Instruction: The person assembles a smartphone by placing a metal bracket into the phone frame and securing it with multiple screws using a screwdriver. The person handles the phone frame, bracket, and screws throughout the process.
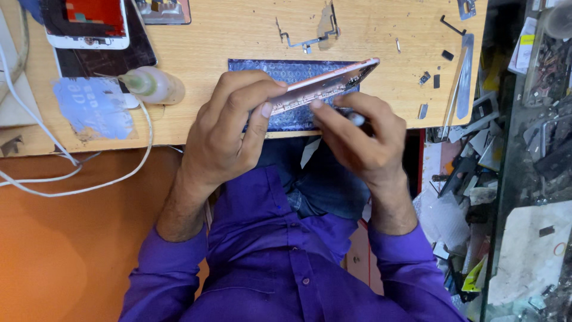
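Pink phone frame [325, 83] between both hands

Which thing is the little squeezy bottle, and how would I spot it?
Look at the wooden table, left of the left hand. The small bottle lies on its side beside a pale blue scrap, with a white cable curving past. It is the only clear, rounded thing there; its neighbours are flat.

Bare bench [238, 30] lies open beyond the blue mat [286, 70], up to a bent metal bracket [307, 40]. To the left, a glue bottle [152, 84], white cables [71, 161] and a phone screen [89, 24] crowd the way. To the right, small metal parts [424, 89] and a steel ruler [465, 74] lie before the cluttered glass shelf [530, 179].
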